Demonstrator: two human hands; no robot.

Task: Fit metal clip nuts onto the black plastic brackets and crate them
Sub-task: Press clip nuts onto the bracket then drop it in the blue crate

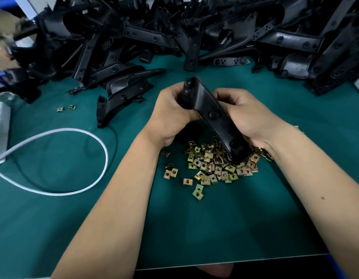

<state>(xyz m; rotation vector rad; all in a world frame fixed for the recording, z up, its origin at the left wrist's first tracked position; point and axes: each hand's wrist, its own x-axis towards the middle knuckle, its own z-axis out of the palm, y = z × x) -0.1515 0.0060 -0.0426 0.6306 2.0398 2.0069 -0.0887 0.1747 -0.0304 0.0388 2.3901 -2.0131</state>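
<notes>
Left hand [170, 113] and right hand [249, 117], fingers curled around one black bracket [210, 115], hold it tilted above the clip nuts [217, 166] at mid-tabletop [235, 218]. Risk: a dropped bracket could scatter nuts; a misaligned nut could seat crooked.

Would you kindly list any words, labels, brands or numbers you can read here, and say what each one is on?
None can be read.
The black plastic bracket held by the left hand and right hand, the bracket heap and the clip nuts show no lettering.
</notes>
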